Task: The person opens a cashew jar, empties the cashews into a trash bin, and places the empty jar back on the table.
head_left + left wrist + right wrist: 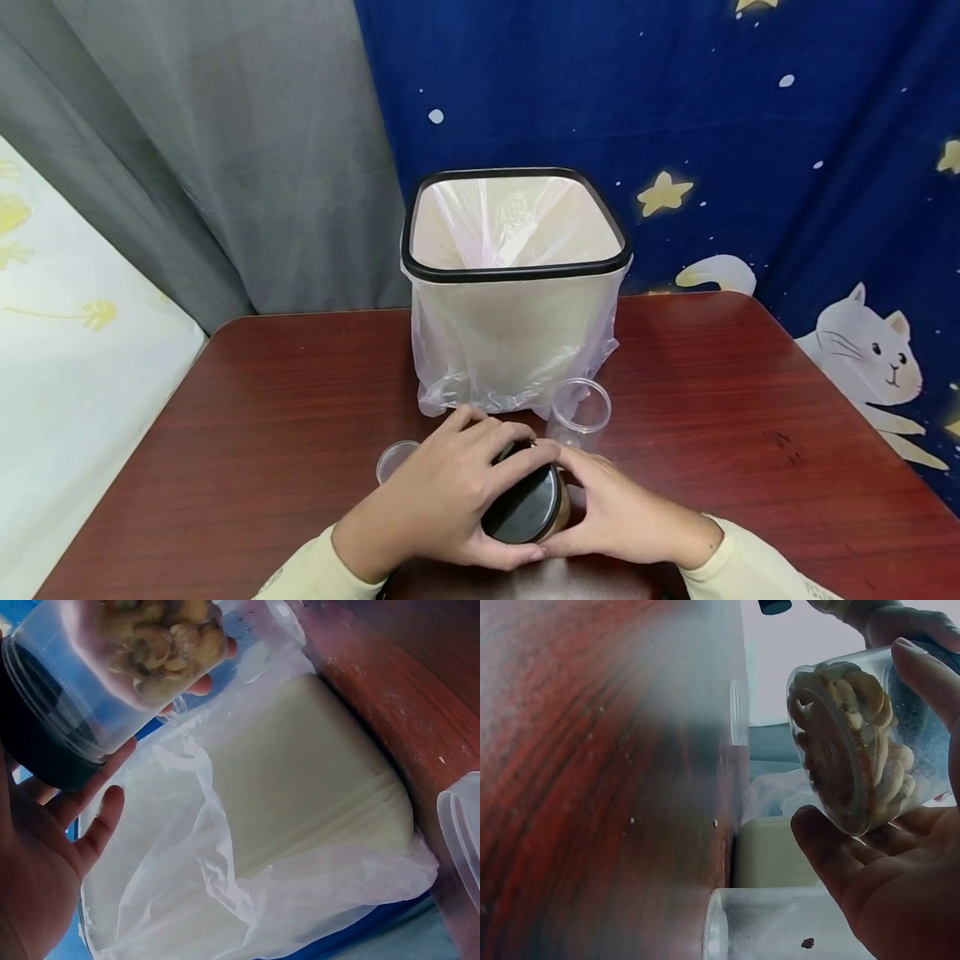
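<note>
Between both hands in the head view is a clear plastic jar with a black lid [522,508], tilted above the table. Curled cashew-like nuts [870,727] fill part of the jar [922,754], as the right wrist view shows. My left hand [457,492] grips the lid with fingers and thumb around its edge. The jar's side is held by my right hand [618,510], its thumb and fingers spread round the body. Just beyond the right hand stands an open clear jar [572,435]. Left of my left hand, another clear round container [392,461] is partly hidden.
A cream bin [517,333] with a black rim and a thin translucent liner stands at the back middle of the dark red wooden table [300,400]. Behind it hang a grey curtain [285,150] and a blue star-patterned curtain [525,83]. White patterned cloth [82,375] borders the left side.
</note>
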Demonstrator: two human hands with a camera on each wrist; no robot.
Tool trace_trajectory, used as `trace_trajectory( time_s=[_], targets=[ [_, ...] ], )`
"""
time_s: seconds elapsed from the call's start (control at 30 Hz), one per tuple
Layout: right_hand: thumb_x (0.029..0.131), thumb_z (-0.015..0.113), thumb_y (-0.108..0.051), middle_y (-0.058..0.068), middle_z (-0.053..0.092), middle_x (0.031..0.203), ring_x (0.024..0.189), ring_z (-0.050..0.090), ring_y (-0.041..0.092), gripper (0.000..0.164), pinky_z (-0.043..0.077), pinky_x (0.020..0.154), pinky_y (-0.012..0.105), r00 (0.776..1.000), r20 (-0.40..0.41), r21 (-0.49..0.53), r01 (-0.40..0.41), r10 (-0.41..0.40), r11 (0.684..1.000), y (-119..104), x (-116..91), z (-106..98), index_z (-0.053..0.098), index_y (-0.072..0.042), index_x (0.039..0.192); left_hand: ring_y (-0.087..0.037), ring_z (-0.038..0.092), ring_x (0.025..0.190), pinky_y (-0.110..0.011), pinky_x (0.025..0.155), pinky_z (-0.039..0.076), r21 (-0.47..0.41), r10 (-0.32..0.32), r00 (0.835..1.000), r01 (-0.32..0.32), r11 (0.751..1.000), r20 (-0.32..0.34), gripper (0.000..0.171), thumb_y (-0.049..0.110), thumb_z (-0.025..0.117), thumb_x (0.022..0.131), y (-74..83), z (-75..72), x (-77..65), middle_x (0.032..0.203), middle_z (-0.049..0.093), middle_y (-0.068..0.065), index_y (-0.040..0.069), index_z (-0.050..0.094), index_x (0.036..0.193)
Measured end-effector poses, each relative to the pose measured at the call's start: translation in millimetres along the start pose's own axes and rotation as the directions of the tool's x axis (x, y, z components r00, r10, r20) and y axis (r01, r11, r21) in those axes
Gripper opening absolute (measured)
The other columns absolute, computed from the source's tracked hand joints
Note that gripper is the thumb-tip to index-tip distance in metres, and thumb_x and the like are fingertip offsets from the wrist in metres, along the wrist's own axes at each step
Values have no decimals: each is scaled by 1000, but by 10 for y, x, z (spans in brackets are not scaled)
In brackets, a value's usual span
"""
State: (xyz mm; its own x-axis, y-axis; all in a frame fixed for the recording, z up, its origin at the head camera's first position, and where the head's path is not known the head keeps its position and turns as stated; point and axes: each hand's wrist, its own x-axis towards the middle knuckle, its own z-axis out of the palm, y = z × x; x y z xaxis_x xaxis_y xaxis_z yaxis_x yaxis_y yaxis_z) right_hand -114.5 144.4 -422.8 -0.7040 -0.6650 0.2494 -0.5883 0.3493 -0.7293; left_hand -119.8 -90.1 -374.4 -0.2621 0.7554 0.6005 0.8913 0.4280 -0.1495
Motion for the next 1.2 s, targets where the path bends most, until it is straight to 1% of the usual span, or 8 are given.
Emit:
trace_trajectory(
  time_s=[0.17,0.27,0.37,0.47,0.7,0.87,1.0,1.2],
  targets=[
    [77,86,-37,-7,57,139,125,56,8,82,47,104,23,1000,-19,35,-1,1,999,-8,5,-14,43,-26,145,-16,61,107,-35,89,46,25,56,998,-55,998,-30,68,63,61,81,-8,20,-8,119,65,-1,18,62,132],
    [76,86,-39,-11,59,136,124,57,6,80,45,104,21,1000,-25,23,-7,7,1000,-16,13,-26,43,-30,143,-18,62,112,-36,89,48,53,102,993,-99,994,-55,67,62,58,84,-10,36,-8,122,65,-4,17,62,134],
    [76,85,-42,-13,60,132,120,58,6,77,44,103,20,999,-35,-17,34,-34,999,-20,22,-35,45,-29,141,-21,62,112,-37,88,49,78,137,988,-132,988,-72,67,61,56,86,-14,40,-9,124,65,-5,17,61,135],
    [77,85,-41,-11,60,132,119,59,7,77,44,102,21,998,-25,4,63,-63,998,-22,26,-50,45,-26,140,-21,63,112,-38,87,50,95,158,984,-150,984,-83,68,63,54,86,-25,35,-15,124,65,-6,17,61,136],
    [73,88,-39,-12,62,130,116,61,6,85,45,101,20,1000,1,58,12,-12,998,-14,-2,-90,42,-25,143,-21,63,107,-36,87,49,104,170,982,-161,981,-77,73,67,50,87,-86,30,-45,124,65,-7,17,58,140],
    [75,87,-38,-9,61,131,114,61,6,86,46,100,21,1000,5,52,26,-26,998,-15,6,-82,39,-23,145,-21,63,95,-34,82,47,124,166,982,-155,980,-84,77,72,46,87,-113,29,-66,120,65,-7,17,57,140],
    [78,84,-36,-7,60,129,109,62,6,84,49,95,23,999,13,58,45,-46,997,-35,20,-80,38,-22,146,-21,63,91,-34,79,47,140,162,983,-148,979,-92,76,71,43,89,-132,29,-74,119,65,-7,17,58,139],
    [76,85,-41,-12,56,134,110,60,4,87,50,95,24,1000,7,-34,-1,1,999,-151,66,-109,38,-29,149,-19,62,87,-33,74,46,148,145,981,-126,981,-129,73,68,41,89,-166,27,-79,117,65,-7,15,61,135]
  ],
)
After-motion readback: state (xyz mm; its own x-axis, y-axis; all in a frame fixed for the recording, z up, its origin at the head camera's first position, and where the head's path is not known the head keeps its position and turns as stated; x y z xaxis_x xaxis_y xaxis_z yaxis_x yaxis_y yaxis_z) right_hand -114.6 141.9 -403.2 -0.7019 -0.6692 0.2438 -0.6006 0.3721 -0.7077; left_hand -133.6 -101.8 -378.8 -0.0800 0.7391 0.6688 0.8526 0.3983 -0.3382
